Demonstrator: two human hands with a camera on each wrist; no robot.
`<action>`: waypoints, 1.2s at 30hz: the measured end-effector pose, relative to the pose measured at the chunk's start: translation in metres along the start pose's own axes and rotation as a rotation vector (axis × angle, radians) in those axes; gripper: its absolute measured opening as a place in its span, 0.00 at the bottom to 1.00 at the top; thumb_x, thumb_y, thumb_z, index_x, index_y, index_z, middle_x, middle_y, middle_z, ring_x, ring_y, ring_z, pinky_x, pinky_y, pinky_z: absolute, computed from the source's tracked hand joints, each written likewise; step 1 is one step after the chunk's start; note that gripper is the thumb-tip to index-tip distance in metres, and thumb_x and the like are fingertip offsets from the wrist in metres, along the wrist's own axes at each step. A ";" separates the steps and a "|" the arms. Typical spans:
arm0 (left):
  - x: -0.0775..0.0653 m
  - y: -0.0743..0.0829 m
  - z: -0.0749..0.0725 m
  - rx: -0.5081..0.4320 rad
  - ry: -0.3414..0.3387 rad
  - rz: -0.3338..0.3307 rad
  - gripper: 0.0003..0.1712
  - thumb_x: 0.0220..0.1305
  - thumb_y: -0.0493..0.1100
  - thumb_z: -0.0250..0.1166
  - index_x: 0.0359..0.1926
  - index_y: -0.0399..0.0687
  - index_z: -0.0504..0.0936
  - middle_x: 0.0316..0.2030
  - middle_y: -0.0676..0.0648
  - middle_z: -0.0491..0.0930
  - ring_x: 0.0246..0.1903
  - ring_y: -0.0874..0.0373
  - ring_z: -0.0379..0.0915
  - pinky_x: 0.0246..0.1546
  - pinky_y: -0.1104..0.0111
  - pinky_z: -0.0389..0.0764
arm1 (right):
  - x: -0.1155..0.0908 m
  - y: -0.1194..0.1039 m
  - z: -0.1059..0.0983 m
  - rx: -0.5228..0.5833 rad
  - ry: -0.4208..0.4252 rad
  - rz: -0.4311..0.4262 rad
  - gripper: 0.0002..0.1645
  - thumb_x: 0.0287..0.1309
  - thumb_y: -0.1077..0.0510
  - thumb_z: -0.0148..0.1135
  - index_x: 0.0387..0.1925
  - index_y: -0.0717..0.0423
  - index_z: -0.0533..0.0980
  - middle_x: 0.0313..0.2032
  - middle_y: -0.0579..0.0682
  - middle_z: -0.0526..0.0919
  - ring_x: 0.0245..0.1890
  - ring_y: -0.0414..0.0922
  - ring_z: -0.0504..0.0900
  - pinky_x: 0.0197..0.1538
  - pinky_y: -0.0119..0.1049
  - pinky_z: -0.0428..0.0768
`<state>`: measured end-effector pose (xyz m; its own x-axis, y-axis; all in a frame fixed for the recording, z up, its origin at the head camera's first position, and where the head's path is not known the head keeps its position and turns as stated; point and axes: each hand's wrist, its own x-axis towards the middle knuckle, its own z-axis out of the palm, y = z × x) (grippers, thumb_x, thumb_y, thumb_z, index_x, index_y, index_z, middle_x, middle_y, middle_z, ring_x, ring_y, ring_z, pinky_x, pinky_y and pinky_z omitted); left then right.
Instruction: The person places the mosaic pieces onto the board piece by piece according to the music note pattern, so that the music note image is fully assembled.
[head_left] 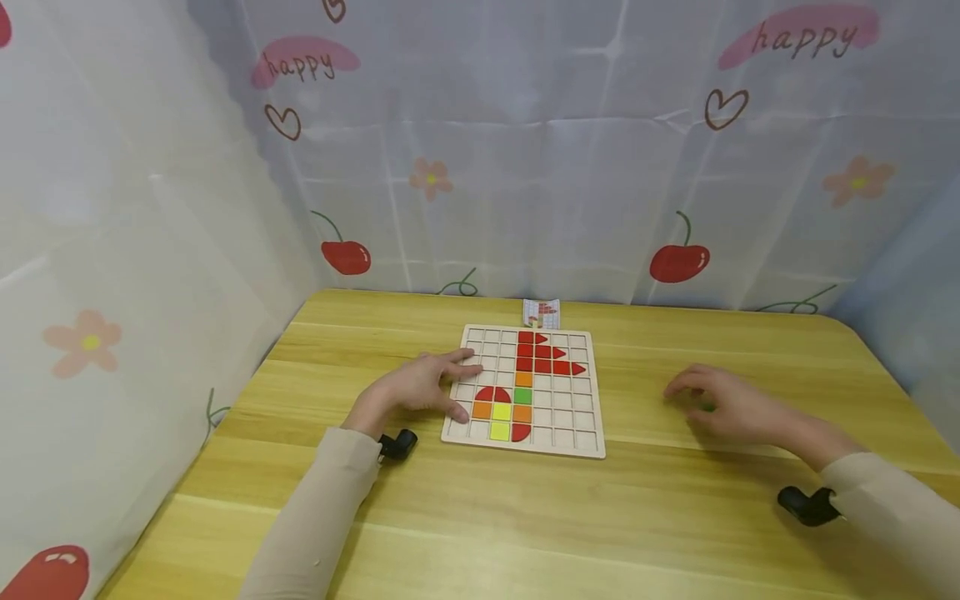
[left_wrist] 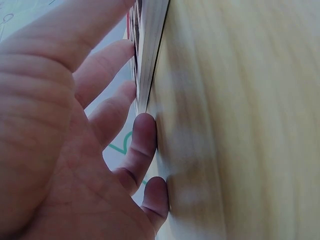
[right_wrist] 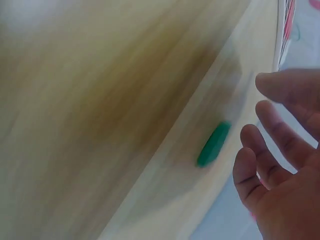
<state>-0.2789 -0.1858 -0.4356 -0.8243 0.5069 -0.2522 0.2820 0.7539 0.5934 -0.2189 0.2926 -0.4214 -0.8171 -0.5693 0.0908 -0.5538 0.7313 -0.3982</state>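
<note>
A square wooden grid board point(head_left: 570, 417) lies on the table with red, orange, yellow and green pieces set in its cells. My left hand point(head_left: 422, 385) is at the board's left side, its fingers spread, thumb and some fingertips over the edge cells. In the left wrist view, other fingertips point(left_wrist: 145, 127) are beside the board's edge, near the tabletop. To the right of the board, my right hand point(head_left: 738, 408) hovers low with loosely bent fingers and nothing gripped. A small green piece point(right_wrist: 214, 144) is at the tabletop near those fingers, apart from them; its exact shape is blurred.
Behind the board is a small printed card point(head_left: 542, 314) with a coloured grid pattern. The wooden table point(head_left: 525, 525) ends at a patterned curtain point(head_left: 510, 208) at the back and left. A black wrist device point(head_left: 397, 446) sits under each forearm.
</note>
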 end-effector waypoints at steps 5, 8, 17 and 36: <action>-0.001 0.002 -0.001 0.001 -0.007 0.005 0.49 0.50 0.57 0.81 0.74 0.71 0.71 0.81 0.63 0.51 0.82 0.42 0.37 0.78 0.40 0.45 | -0.013 0.019 -0.004 -0.055 -0.018 -0.005 0.26 0.49 0.74 0.67 0.51 0.54 0.83 0.50 0.49 0.83 0.47 0.49 0.82 0.45 0.37 0.83; 0.000 0.002 -0.002 -0.006 -0.011 0.013 0.50 0.50 0.57 0.81 0.74 0.71 0.71 0.81 0.62 0.51 0.82 0.43 0.38 0.78 0.41 0.47 | -0.020 0.026 -0.004 -0.066 -0.020 0.010 0.28 0.46 0.76 0.67 0.50 0.54 0.84 0.49 0.50 0.83 0.46 0.47 0.82 0.45 0.35 0.82; 0.002 0.001 -0.002 -0.001 -0.008 -0.008 0.50 0.49 0.58 0.81 0.73 0.74 0.71 0.81 0.65 0.50 0.82 0.44 0.37 0.78 0.41 0.47 | -0.034 0.032 -0.004 -0.020 -0.007 0.099 0.24 0.51 0.76 0.65 0.48 0.56 0.85 0.42 0.46 0.83 0.36 0.30 0.74 0.37 0.30 0.78; 0.000 0.002 -0.001 -0.007 -0.009 0.003 0.50 0.49 0.57 0.81 0.74 0.71 0.71 0.81 0.63 0.50 0.82 0.43 0.37 0.78 0.40 0.47 | -0.028 0.012 0.000 -0.028 -0.065 0.136 0.22 0.61 0.65 0.70 0.57 0.58 0.82 0.45 0.45 0.84 0.36 0.29 0.73 0.38 0.31 0.78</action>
<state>-0.2789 -0.1849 -0.4341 -0.8191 0.5130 -0.2568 0.2812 0.7492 0.5997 -0.2030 0.3174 -0.4292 -0.8735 -0.4864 -0.0218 -0.4434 0.8133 -0.3767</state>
